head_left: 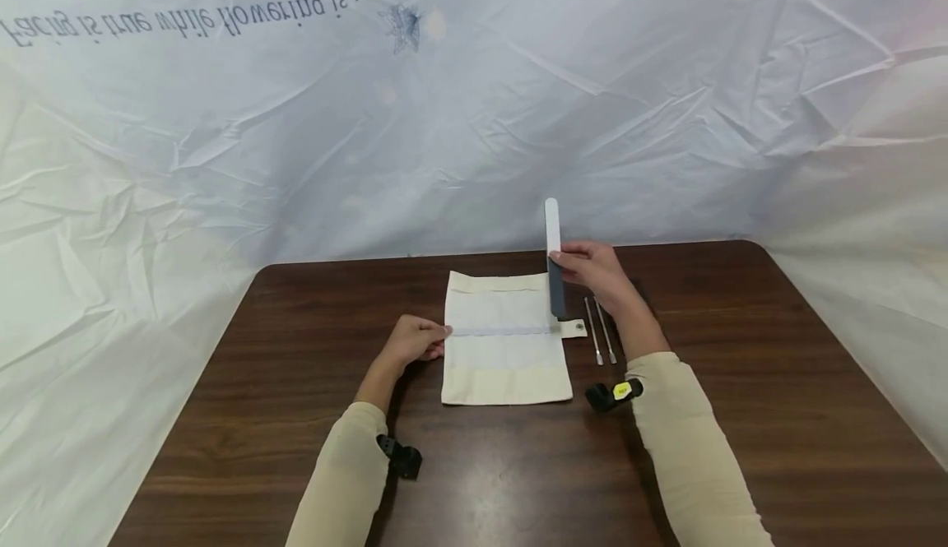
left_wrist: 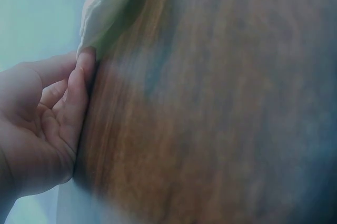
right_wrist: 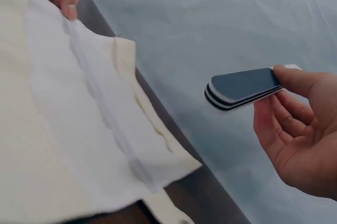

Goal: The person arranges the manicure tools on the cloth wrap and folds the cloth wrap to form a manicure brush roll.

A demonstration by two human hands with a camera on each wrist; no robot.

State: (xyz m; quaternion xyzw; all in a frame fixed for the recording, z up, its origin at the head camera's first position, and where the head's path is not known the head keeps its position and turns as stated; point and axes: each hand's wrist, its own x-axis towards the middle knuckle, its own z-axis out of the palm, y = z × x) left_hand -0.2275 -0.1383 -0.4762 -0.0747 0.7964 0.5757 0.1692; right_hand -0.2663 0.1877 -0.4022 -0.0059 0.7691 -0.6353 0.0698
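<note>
A cream cloth pouch (head_left: 504,366) lies unfolded on the table, a snap tab (head_left: 573,329) at its right side. My left hand (head_left: 415,340) pinches the pouch's left edge between thumb and fingers; the left wrist view shows this hand (left_wrist: 45,113) at the cloth's edge (left_wrist: 105,8). Above the pouch's upper right corner, my right hand (head_left: 596,271) pinches a long flat file (head_left: 555,284), white at the upper end and dark grey below. The right wrist view shows layered, rounded ends on the file (right_wrist: 245,84) in the right hand (right_wrist: 305,124).
Two thin metal tools (head_left: 595,333) lie side by side on the dark wooden table (head_left: 296,382), right of the pouch. Behind the table hangs a pale, wrinkled sheet (head_left: 444,119) with printed lettering. Each forearm wears a black wrist camera.
</note>
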